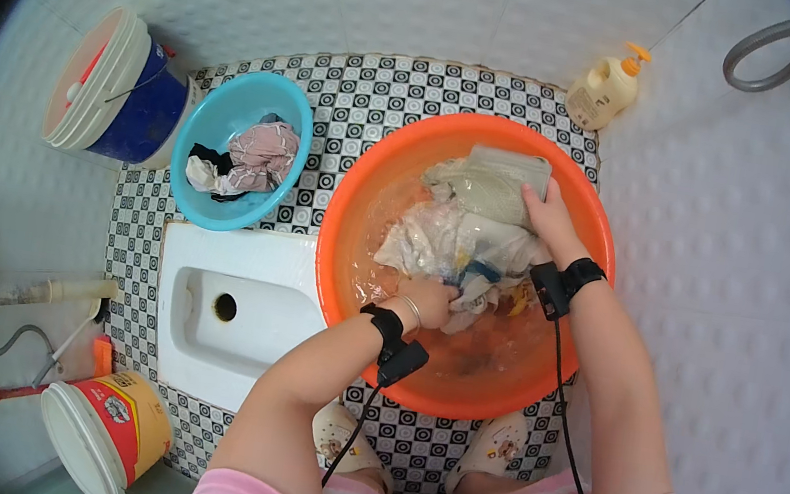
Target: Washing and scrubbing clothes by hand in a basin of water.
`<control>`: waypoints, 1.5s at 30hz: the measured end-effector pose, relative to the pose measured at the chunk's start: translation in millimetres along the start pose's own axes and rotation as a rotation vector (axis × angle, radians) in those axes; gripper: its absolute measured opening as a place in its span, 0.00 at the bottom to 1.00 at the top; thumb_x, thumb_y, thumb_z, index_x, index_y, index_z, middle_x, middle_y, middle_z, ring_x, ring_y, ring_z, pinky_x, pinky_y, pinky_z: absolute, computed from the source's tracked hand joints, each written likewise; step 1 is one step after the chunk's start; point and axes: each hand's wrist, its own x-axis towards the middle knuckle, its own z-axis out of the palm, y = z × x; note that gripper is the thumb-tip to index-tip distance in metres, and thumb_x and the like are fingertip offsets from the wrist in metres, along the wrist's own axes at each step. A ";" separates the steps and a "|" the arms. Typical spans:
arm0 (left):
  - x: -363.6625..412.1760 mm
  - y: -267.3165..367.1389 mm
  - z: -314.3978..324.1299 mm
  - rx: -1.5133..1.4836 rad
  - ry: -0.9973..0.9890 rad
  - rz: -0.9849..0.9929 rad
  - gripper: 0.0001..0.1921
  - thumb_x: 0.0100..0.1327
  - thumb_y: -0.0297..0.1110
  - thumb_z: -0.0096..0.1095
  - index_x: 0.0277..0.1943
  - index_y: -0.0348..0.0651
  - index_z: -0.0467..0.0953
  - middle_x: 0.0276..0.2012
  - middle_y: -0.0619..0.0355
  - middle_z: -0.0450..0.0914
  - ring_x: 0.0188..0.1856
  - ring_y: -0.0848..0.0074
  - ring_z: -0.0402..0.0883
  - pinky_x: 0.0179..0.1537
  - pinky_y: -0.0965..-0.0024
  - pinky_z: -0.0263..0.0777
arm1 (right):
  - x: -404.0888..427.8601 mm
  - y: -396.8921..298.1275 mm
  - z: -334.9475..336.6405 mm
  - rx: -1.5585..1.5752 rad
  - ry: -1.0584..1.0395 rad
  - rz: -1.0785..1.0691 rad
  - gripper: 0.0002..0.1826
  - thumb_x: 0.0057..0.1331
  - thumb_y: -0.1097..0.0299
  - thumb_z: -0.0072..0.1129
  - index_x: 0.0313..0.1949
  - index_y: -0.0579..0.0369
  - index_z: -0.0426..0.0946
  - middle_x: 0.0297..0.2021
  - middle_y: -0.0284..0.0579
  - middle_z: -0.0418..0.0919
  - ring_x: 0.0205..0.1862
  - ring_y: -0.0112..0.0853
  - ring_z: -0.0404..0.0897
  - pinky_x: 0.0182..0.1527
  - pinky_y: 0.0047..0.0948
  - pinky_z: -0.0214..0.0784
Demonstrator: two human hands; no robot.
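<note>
A large orange plastic basin (593,305) of water holds wet, mostly white clothes (427,233). My right hand (554,220) grips the edge of a pale mesh laundry bag (494,189) near the basin's upper right side. My left hand (429,301) is at the lower left of the clothes, its fingertips at a dark blue piece of cloth (480,270); whether it grips the cloth is hard to tell. Something yellow (520,296) shows among the clothes at the right.
A blue basin (212,104) with clothes stands left of the orange one, above a squat toilet (235,361). Two buckets (150,103) stand at the left. A pump bottle (603,94) stands by the wall. Cables hang from both wrists.
</note>
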 end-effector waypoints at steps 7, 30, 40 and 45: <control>-22.8 9.2 -5.1 -0.068 -0.607 0.202 0.21 0.60 0.50 0.58 0.53 0.50 0.78 0.45 0.48 0.83 0.47 0.56 0.80 0.47 0.57 0.73 | -58.2 17.0 12.7 -0.229 -0.678 0.131 0.45 0.59 0.48 0.66 0.66 0.63 0.58 0.56 0.48 0.74 0.55 0.34 0.73 0.56 0.30 0.67; -37.8 35.2 37.6 0.061 -0.531 0.243 0.27 0.58 0.44 0.56 0.62 0.52 0.72 0.53 0.48 0.80 0.52 0.54 0.79 0.50 0.56 0.73 | -69.4 17.3 44.5 -0.775 -0.461 -0.163 0.22 0.58 0.56 0.60 0.42 0.65 0.80 0.37 0.62 0.81 0.40 0.49 0.82 0.42 0.42 0.73; -46.6 24.9 -12.8 -0.320 0.274 0.045 0.23 0.61 0.40 0.58 0.59 0.47 0.70 0.58 0.41 0.71 0.58 0.49 0.72 0.56 0.57 0.70 | -62.4 3.7 15.9 -0.611 -0.323 -0.110 0.16 0.59 0.71 0.55 0.48 0.56 0.77 0.39 0.60 0.81 0.43 0.52 0.81 0.45 0.44 0.74; -40.0 8.7 -31.1 -0.364 0.781 -0.130 0.31 0.56 0.29 0.62 0.64 0.43 0.65 0.63 0.37 0.62 0.63 0.41 0.63 0.62 0.57 0.66 | -76.6 -31.0 39.0 -0.633 -0.677 -0.237 0.17 0.56 0.74 0.56 0.47 0.47 0.79 0.38 0.54 0.82 0.43 0.51 0.80 0.44 0.45 0.73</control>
